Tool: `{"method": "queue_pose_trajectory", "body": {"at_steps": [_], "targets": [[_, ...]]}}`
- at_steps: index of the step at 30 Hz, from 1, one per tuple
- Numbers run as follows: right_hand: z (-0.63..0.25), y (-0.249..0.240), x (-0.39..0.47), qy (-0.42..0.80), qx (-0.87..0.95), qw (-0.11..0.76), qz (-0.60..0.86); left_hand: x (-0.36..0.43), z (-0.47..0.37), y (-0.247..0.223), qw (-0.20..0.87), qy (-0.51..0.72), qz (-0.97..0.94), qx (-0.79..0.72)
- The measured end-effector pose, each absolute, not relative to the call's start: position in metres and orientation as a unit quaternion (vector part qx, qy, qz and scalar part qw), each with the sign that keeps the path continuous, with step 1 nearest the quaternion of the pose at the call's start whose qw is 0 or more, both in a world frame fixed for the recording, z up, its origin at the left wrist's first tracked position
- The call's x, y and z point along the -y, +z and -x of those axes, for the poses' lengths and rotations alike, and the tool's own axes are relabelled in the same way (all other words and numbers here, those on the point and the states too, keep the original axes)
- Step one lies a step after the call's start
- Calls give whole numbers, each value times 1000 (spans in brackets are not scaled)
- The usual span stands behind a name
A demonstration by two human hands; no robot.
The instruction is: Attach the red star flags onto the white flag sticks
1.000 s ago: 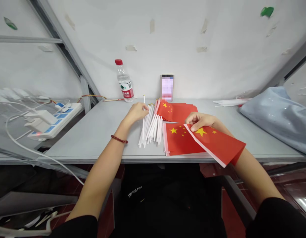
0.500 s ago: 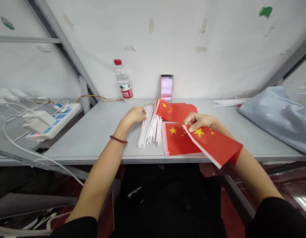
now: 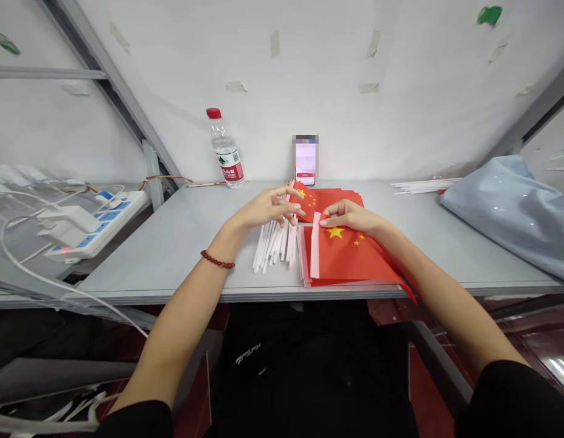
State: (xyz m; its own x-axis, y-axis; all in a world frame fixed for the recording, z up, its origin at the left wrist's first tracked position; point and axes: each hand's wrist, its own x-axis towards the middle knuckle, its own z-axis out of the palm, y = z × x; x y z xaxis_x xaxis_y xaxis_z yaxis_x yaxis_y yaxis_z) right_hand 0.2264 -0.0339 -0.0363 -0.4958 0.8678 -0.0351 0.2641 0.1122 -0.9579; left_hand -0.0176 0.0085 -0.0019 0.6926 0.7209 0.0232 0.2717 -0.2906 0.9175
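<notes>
Between the thumb and fingers of my right hand (image 3: pixel 345 216) is the white-edged corner of a small red flag (image 3: pixel 350 258) with yellow stars. It hangs over a stack of similar flags (image 3: pixel 308 281) near the table's front edge. My left hand (image 3: pixel 270 207), fingers apart and empty, hovers above a bundle of white flag sticks (image 3: pixel 275 246), just left of the held flag. Beyond both hands lies another pile of red flags (image 3: pixel 339 198), its left edge beside the sticks and partly behind my left fingers.
A water bottle (image 3: pixel 227 158) with a red cap and an upright phone (image 3: pixel 305 161) stand against the wall. More white sticks (image 3: pixel 423 187) lie near a pale blue bag (image 3: pixel 505 207) on the right. A power strip (image 3: pixel 103 228) with cables is at left.
My right hand has moved left with the flag, which has swung to hang more upright over the stack. My left hand has lifted off the sticks toward the right, and its fingers have spread.
</notes>
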Motion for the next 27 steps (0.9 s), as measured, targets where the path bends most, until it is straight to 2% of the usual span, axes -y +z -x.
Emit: {"method": "queue_pose_trajectory", "body": {"at_steps": [5,12,18,20,23,25,27], "targets": [[-217,-40,34,509,690,283,429,-3,9,-7,524,148,-795,-266],[-258,-18,33,410,725,238,500,-10,16,-6,479,222,-781,-334],[-288,-19,26,355,736,186,546,-6,13,-4,448,221,-791,-354],[-286,-21,24,330,752,150,551,-12,13,-9,372,285,-788,-400],[-278,-23,24,309,775,115,539,-27,16,-18,152,368,-766,-504],[-273,-24,25,298,781,108,538,-36,21,-21,110,344,-763,-536],[-272,-25,24,297,777,106,545,-40,27,-21,132,297,-765,-556]]}}
